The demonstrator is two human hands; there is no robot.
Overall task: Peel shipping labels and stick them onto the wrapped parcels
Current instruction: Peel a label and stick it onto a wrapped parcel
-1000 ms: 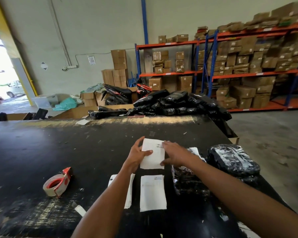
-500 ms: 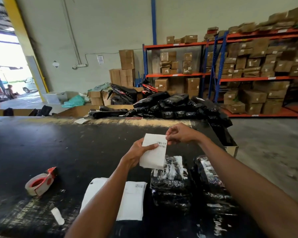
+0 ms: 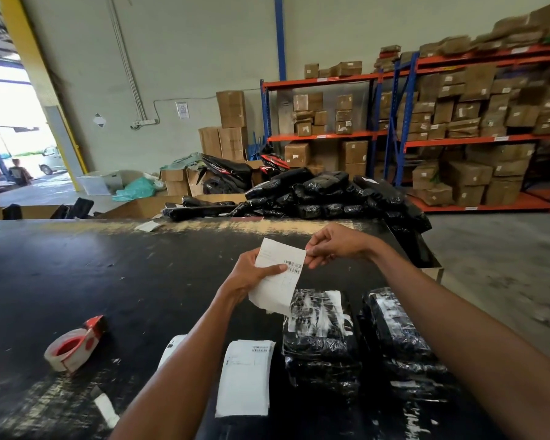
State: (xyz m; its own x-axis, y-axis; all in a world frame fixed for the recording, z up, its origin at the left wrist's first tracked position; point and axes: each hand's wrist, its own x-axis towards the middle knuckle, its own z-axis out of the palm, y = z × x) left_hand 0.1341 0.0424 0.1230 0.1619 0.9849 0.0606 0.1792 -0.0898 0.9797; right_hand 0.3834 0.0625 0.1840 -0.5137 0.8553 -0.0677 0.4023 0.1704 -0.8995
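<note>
Single head-worn view, looking forward and down across table (image 3: 77,265); shelving (image 3: 458,138) beyond

Label (image 3: 278,276): white, black barcode stripes near its right edge.
Label stack (image 3: 246,377): white, small black barcode at top.
Parcels (image 3: 321,338): glossy black wrap, streaked with white glare.
Parcel heap (image 3: 324,193), far table edge: black.
Table (image 3: 77,274): black, scuffed pale, with a worn tan band along the far edge.
Tape dispenser (image 3: 73,344): red, with a whitish roll.
Shelving (image 3: 394,134): blue uprights, orange beams.
Boxes (image 3: 467,176): brown cardboard.
Bag (image 3: 137,188): teal.
</note>
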